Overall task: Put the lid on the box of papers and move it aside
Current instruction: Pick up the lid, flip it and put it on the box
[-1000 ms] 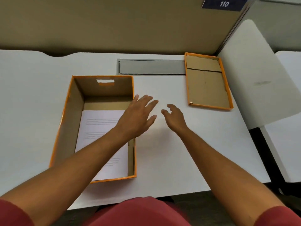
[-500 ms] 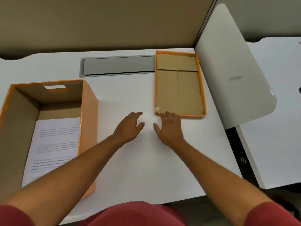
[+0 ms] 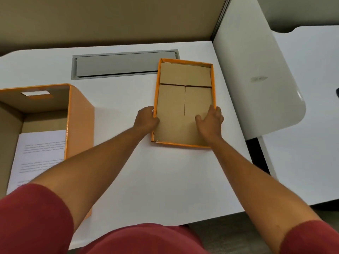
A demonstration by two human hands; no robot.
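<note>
The upturned lid (image 3: 183, 105), long axis running away from the person on the white desk (image 3: 128, 171), is gripped at 2 long edges by the left hand (image 3: 145, 120) and right hand (image 3: 211, 121), right of the open box (image 3: 78, 114).

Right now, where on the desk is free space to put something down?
Bare desk lies between the open box and the lid, and along the near edge. The grey cable hatch fills the back; both hands crowd the lid.
</note>
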